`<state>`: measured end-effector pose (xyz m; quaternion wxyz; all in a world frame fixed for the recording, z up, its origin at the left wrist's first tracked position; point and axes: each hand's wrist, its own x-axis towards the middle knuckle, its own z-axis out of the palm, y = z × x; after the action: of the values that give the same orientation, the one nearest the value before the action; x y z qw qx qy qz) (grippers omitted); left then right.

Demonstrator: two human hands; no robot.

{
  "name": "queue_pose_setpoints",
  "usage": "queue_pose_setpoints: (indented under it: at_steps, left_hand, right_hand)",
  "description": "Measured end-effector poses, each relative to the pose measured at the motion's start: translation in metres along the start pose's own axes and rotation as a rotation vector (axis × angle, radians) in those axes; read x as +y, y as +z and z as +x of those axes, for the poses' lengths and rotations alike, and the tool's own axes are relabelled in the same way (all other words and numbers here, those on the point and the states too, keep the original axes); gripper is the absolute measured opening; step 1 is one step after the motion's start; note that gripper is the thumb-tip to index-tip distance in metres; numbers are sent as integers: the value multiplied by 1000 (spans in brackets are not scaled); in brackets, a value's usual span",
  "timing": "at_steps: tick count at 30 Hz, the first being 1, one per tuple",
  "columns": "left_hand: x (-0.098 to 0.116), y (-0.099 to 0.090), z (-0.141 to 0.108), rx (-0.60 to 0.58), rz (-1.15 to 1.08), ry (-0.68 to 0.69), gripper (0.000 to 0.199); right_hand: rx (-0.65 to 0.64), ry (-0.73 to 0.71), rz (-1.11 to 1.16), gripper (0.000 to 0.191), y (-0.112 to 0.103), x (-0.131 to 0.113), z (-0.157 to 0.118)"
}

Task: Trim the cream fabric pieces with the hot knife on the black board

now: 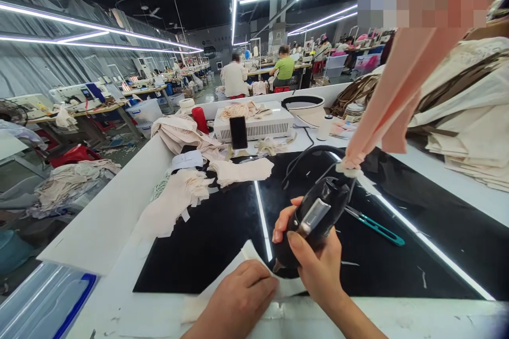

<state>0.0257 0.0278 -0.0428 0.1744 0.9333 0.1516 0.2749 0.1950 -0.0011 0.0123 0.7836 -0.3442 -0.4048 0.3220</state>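
Observation:
My right hand (318, 259) is wrapped round a black handheld tool (314, 222) with a silver plate on its side and a cord at its upper end. The tool's lower tip meets a pale fabric piece (248, 251) at the front edge of a glossy black mat (191, 265). My left hand (248, 286) presses on that fabric just left of the tip, its fingers together; its fingertips are partly hidden. Peach fabric strips (382, 111) hang above the tool's upper end.
Stacked pale fabric pieces (178, 196) lie on the left of the mat. Teal snips (382, 229) rest at right. Behind stand a phone (238, 132), a white box (270, 124) and a red spool (200, 119). Further back, people sit at sewing tables.

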Motion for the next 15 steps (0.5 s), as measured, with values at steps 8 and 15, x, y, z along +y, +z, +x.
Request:
queue_pose_setpoints:
  at_steps: [8, 15]
  left_hand:
    - [-18, -30, 10, 7, 288, -352, 10]
    - [-18, -28, 21, -84, 161, -554, 9]
  right_hand:
    - [26, -16, -274, 38, -23, -23, 15]
    - [285, 5, -571, 72, -68, -21, 5]
